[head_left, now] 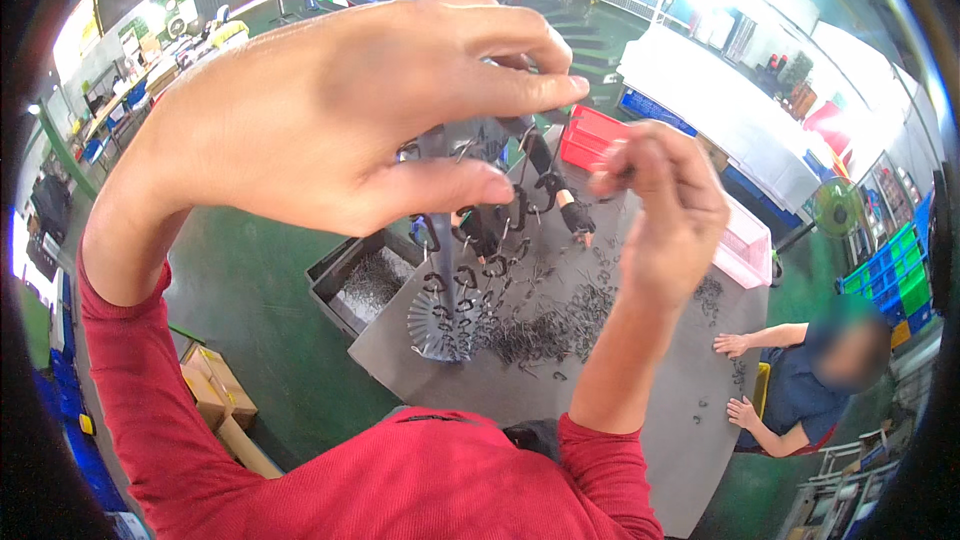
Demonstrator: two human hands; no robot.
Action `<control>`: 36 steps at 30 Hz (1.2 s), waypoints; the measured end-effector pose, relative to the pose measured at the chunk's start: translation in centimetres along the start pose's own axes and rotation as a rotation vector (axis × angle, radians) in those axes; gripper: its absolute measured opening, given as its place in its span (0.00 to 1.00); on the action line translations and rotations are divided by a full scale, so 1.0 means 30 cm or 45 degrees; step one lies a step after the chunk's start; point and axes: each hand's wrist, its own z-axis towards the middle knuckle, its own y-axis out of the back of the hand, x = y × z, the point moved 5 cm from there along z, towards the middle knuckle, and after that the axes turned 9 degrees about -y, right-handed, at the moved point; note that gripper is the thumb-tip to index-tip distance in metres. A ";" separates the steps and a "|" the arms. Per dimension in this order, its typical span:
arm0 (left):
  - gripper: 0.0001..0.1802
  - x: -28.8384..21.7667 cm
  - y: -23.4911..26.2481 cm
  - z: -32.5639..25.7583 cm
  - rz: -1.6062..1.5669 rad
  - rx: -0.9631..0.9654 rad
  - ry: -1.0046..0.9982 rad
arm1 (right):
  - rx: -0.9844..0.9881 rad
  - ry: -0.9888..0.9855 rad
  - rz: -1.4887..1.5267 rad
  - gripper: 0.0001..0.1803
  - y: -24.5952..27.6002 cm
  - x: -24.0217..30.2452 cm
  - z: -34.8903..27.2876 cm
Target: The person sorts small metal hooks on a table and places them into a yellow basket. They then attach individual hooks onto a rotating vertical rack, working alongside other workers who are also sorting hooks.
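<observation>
My left hand (390, 110) is raised close in front of me, its thumb and fingers apart, beside an upright rack whose thin metal prongs carry small black C-shaped parts (518, 208). Part of that rack is hidden behind the hand. To the right, my right hand (665, 200) is up at a similar height with its fingertips pinched together. Motion blurs those fingertips, and what they hold cannot be made out. Below both hands, a loose heap of black parts (545, 335) spreads over the grey table (400, 345) around the rack's foot.
A grey bin (325, 285) of small shiny pieces sits at the table's left. A red crate (590, 138) and a pink crate (745, 245) are at the far right. Across the table are gloved hands (575, 217); a co-worker (785, 380) sits at the right, hands on the table.
</observation>
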 end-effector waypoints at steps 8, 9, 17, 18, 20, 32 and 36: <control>0.31 -0.001 -0.007 0.027 0.262 -0.177 0.151 | -0.698 -0.008 -1.357 0.11 0.508 0.057 -0.011; 0.31 -0.006 -0.002 0.038 0.265 -0.213 0.129 | -0.696 0.107 -1.816 0.11 0.519 0.048 -0.012; 0.30 -0.021 0.012 0.050 0.312 -0.165 0.163 | 0.208 -0.131 -0.489 0.14 -0.025 0.023 0.065; 0.30 -0.030 0.017 0.049 0.359 -0.180 0.124 | 0.287 -0.134 -0.406 0.13 -0.048 0.014 0.074; 0.31 -0.024 0.019 0.040 0.223 -0.114 0.150 | 0.447 -0.142 -0.242 0.11 -0.078 -0.006 0.084; 0.44 -0.017 0.008 0.045 0.000 0.199 0.066 | -0.003 -0.091 -0.039 0.07 0.098 0.002 0.059; 0.43 -0.020 0.022 0.035 0.072 0.164 0.051 | -0.351 -0.073 -0.436 0.10 0.338 0.059 0.047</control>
